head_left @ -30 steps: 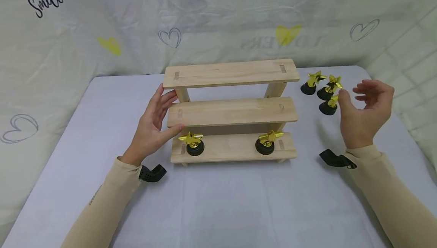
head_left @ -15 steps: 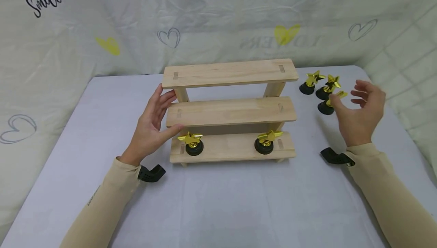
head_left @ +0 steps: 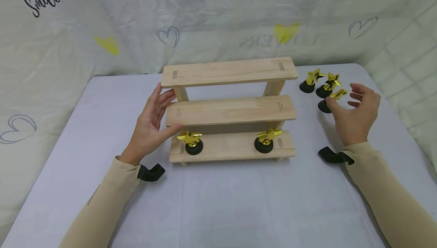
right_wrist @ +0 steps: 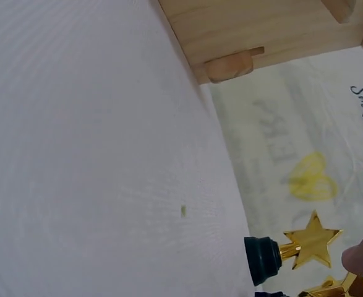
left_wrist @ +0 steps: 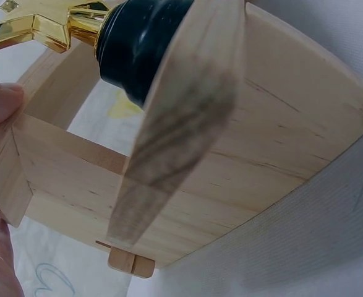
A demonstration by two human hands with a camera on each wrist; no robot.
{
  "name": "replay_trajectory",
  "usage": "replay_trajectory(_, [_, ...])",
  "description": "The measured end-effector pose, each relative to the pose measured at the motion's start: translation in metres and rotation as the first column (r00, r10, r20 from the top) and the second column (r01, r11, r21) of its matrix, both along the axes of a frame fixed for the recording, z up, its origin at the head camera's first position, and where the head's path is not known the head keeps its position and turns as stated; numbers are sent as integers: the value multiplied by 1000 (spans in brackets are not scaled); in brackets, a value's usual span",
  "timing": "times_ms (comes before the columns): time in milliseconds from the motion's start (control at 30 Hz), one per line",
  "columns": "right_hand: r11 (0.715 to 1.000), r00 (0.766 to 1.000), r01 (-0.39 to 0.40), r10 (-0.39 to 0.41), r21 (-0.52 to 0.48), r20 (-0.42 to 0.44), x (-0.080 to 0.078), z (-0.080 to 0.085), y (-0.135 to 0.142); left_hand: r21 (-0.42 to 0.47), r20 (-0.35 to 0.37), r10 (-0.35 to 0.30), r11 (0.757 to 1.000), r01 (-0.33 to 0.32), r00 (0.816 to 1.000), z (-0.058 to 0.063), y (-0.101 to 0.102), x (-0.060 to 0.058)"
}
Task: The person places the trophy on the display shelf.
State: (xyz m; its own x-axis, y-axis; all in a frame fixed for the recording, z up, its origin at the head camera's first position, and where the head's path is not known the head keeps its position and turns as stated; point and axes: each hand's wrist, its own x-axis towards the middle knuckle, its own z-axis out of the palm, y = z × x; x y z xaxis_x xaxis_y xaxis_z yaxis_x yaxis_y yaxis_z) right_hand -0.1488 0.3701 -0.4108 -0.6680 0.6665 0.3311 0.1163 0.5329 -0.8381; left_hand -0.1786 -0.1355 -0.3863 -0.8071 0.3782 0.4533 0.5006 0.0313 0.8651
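Observation:
A three-tier wooden display shelf (head_left: 232, 111) stands on the table, its left end held by my left hand (head_left: 148, 128). The thumb lies at the middle tier's front corner, and the fingers reach back beside the upper leg. Two gold star trophies with black bases stand on the bottom tier: a left trophy (head_left: 194, 147) and a right trophy (head_left: 264, 145). My right hand (head_left: 356, 117) is at the nearest of three trophies right of the shelf, thumb by this near trophy (head_left: 338, 94), fingers apart from it. Part of its base is hidden behind the thumb.
Behind the near trophy stand a middle trophy (head_left: 322, 91) and a far-left trophy (head_left: 307, 87), close together. A white cloth covers the table (head_left: 225, 202). A printed curtain (head_left: 211, 16) hangs along the back edge.
My right hand has moved left to the nearest loose trophy, its thumb now covering part of the base. The left hand keeps its place on the shelf.

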Motion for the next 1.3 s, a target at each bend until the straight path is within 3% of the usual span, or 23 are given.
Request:
replay_trajectory(133, [999, 998, 1, 1, -36, 60, -2, 1, 2, 3, 3, -1, 1000, 1, 1000, 1, 0, 0])
replay_trajectory(400, [993, 996, 3, 8, -117, 94, -1, 2, 4, 17, -13, -23, 1000, 23, 1000, 3, -1, -2])
replay_trajectory(733, [992, 995, -10, 22, -127, 95, -3, 0, 6, 34, -10, -22, 999, 22, 1000, 6, 0, -1])
replay_trajectory(1300, [969, 995, -23, 45, -248, 85, 0, 2, 3, 47, 17, -9, 999, 8, 1000, 5, 1, 0])
